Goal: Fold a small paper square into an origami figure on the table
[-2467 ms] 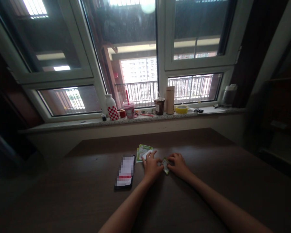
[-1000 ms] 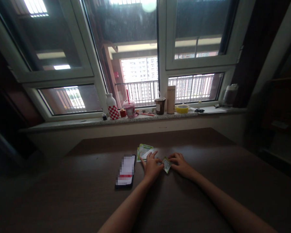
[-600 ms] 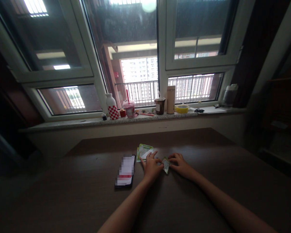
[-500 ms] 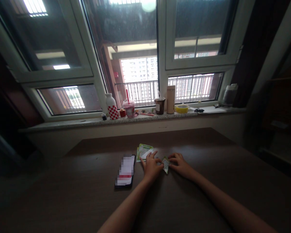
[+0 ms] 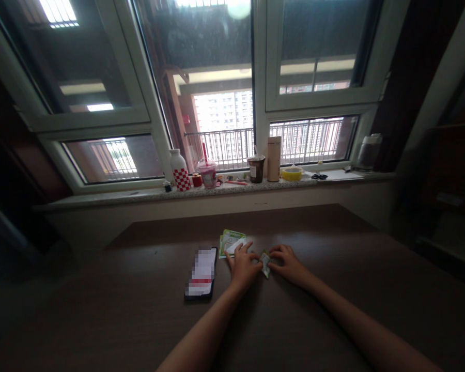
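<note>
The paper between left hand and right hand looks narrower than moments ago, its fold apparently advancing; the left pinches one edge, the right's pinch cannot be told.

You can't read a single word, brand or number here. On the green-and-white sheets, you can see a line of print across the top edge, too small to make out. The small folded paper bears faint marks that you can't decipher. Your phone has its screen pixelated, leaving just a red band across pale blocks. On the windowsill, you'll spot a pale label on the dark cup, its lettering illegible to you.
</note>
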Demonstrator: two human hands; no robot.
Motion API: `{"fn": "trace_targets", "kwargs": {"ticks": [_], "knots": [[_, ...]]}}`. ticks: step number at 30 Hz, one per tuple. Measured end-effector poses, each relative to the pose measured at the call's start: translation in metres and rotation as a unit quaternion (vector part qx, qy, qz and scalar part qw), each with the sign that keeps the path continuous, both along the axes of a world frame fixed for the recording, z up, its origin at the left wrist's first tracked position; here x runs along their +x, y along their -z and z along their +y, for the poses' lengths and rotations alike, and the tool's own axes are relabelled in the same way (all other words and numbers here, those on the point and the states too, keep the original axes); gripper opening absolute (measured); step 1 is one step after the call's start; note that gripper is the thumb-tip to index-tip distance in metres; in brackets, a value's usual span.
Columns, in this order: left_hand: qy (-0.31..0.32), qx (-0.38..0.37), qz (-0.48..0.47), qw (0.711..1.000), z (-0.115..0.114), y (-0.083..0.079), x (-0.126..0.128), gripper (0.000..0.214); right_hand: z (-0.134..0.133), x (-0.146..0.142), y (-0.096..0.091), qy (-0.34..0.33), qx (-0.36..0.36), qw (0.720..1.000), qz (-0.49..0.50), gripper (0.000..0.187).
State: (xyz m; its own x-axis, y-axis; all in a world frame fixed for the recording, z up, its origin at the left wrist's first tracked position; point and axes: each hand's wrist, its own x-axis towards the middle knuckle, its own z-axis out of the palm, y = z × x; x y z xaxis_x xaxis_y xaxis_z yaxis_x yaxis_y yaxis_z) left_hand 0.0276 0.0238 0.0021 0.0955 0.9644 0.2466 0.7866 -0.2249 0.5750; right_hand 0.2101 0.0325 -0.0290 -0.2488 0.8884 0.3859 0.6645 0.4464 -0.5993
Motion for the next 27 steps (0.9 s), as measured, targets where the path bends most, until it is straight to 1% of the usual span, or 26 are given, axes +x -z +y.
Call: {"fn": "trace_targets", "kwargs": {"ticks": [7,12,16,21,27], "knots": [[-0.005,0.001,0.01,1.0,0.0001,0.0002,0.001,0.01,0.0011,-0.0016,0.0018,0.009,0.008,1.0,-0.006,0.019],[-0.006,-0.021,0.03,0.999,0.0005,-0.0016,-0.0002,0.012,0.0017,-0.0056,-0.0014,0.033,-0.023,0.999,-0.002,0.018],[0.004,-0.048,0.043,0.998,0.0006,-0.0022,-0.0034,0.021,0.0028,-0.0064,-0.003,0.043,-0.041,0.998,0.004,0.017],[0.027,-0.058,0.072,0.995,-0.0005,-0.0021,-0.0062,0.04,0.0037,-0.0054,-0.0019,0.047,-0.041,0.998,0.016,0.015],[0.025,-0.072,0.096,0.993,-0.0001,-0.0022,-0.005,0.044,0.005,-0.0036,-0.0021,0.036,-0.044,0.998,0.033,0.015]]}}
